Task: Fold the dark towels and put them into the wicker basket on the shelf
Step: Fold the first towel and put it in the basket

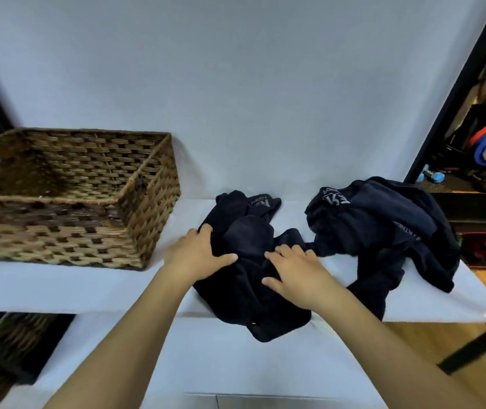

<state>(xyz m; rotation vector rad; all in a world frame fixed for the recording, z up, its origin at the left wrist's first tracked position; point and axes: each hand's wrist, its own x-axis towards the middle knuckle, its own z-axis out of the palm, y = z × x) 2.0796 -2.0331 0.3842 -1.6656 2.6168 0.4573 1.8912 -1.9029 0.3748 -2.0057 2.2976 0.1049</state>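
Seen from above, over a white shelf (58, 287). Left hand (197, 252) laid flat, fingers spread, on the left edge of a crumpled dark towel (250, 290) at the shelf's middle. Right hand (295, 270) also flat with straight fingers, pressing the same towel's centre; nothing gripped by either. Second dark towel (389, 228) heaped just to the right, apparently touching the first. Wicker basket (135, 214) standing at left on the shelf, near the left hand, without towels inside.

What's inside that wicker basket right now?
The wicker basket shows only its woven floor and walls, no towels. The near wall hides the front strip of its floor.
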